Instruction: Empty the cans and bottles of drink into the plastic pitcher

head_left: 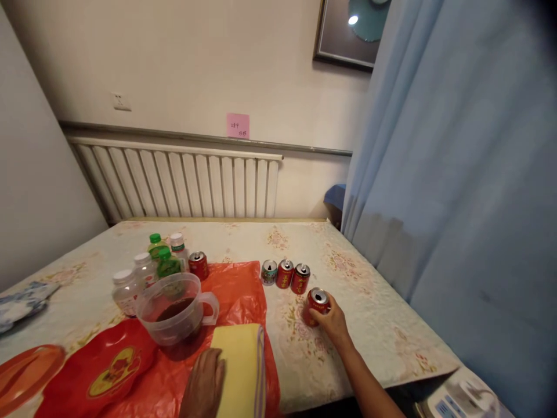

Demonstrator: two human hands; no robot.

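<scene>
My right hand [333,321] is wrapped round an opened red can [317,305] that stands on the table, right of centre. A row of three more opened cans [285,274] stands just beyond it. My left hand [204,384] lies flat with fingers stretched on the red plastic bag [243,293], touching the left edge of a folded yellow cloth [238,371]. Ahead of that hand stands a clear plastic jug [174,313] holding dark liquid.
Several plastic bottles [145,268] and another red can [199,265] stand behind the jug. A red plate [100,368] lies at the near left. The table [369,313] has a floral cover; a radiator [183,180] lines the wall and a blue curtain [456,203] hangs at the right.
</scene>
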